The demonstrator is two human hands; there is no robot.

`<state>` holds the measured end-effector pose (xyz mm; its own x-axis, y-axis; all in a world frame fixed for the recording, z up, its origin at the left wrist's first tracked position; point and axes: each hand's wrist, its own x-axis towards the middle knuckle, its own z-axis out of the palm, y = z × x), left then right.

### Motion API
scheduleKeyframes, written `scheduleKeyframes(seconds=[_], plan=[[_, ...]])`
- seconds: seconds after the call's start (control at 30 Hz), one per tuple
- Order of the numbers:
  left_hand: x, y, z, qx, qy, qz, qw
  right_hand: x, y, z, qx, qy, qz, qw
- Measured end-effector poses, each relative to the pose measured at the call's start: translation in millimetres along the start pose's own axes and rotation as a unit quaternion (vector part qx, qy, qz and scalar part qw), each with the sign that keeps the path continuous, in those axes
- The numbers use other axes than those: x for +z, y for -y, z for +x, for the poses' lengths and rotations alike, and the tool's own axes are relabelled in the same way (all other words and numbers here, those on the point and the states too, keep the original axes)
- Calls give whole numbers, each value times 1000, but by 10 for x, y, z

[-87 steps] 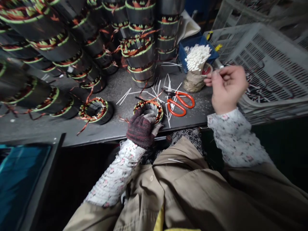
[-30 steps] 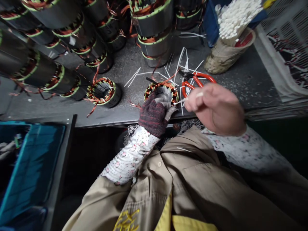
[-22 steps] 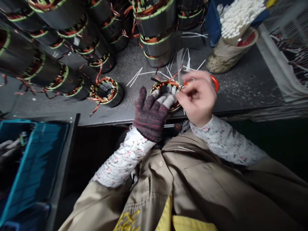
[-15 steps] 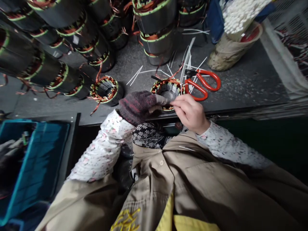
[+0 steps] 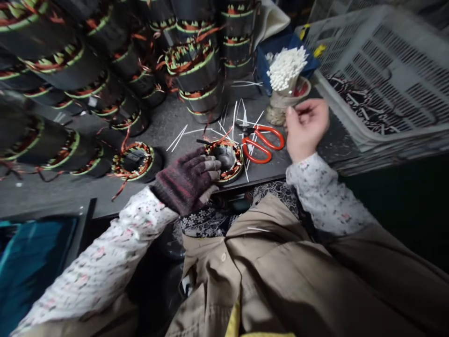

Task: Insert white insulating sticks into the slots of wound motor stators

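Observation:
A motor stator (image 5: 235,174), a dark ring with copper windings and a green rim, sits near the bench's front edge. My left hand (image 5: 191,180), in a dark knitted glove with its fingertips wrapped in pale tape, grips the stator's left side, fingers over the rim. Bare and raised, my right hand (image 5: 308,128) is in front of the cup (image 5: 277,112) that bears a bundle of white sleeves (image 5: 288,68). Its fingers are loosely curled, the thumb apart, and nothing shows in them. Red-handled scissors (image 5: 257,145) lie just right of the stator, among loose white sleeves (image 5: 235,119).
Stacked stators (image 5: 201,100) fill the back and left of the bench. Another single stator (image 5: 138,161) stands left of my glove. A white plastic basket (image 5: 382,56) with wires is at the right, a blue box (image 5: 263,56) behind the cup, and a teal crate (image 5: 38,262) lower left.
My right hand has left the stator and moved right and up to the cup of sleeves. My left hand has flattened over the stator's rim. The view has shifted to the right.

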<state>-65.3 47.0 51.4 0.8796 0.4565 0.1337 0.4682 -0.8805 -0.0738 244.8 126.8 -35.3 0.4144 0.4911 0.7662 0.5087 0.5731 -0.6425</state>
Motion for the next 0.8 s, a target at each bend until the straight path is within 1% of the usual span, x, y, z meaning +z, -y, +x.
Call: scheduleKeyframes(seconds=[0.03,0.07,0.13,0.17,0.2,0.27,0.33,0.4,0.43,0.47,0.5,0.57,0.6,0.63,0.7,0.8], plan=[[72,35,-16,8,-30,-16,999,13,-212,145,6,6,-26,1000],[151,55,-16,17,-72,-39,996,18,-392,275,13,27,-62,998],[316,33,21,26,-170,-80,982,1,-610,460,12,69,-106,992],[392,-13,50,13,-210,-81,974,-20,-634,507,11,86,-105,991],[457,-79,82,-13,-239,-70,968,-48,-599,521,13,95,-86,992],[550,-249,142,-81,-271,-29,959,-118,-377,458,24,95,-15,995],[599,-415,187,-139,-290,-6,947,-200,-20,301,32,89,42,995],[625,-527,213,-175,-299,-9,938,-294,365,92,7,113,36,993],[633,-558,219,-188,-300,-14,935,-347,534,-19,-29,159,4,987],[641,-575,223,-197,-299,-18,934,-401,675,-132,-84,188,-17,978],[647,-581,223,-201,-298,-21,933,-457,784,-242,-136,229,-6,964],[654,-582,223,-205,-297,-22,932,-568,904,-445,-202,289,42,935],[655,-582,224,-206,-299,-19,932,-621,925,-530,-213,310,71,924],[654,-584,226,-208,-301,-14,931,-670,932,-601,-213,324,92,917],[651,-593,231,-216,-303,-9,928,-755,927,-691,-191,343,109,913],[660,-603,234,-230,-291,-15,929,-828,929,-711,-140,344,88,924]])
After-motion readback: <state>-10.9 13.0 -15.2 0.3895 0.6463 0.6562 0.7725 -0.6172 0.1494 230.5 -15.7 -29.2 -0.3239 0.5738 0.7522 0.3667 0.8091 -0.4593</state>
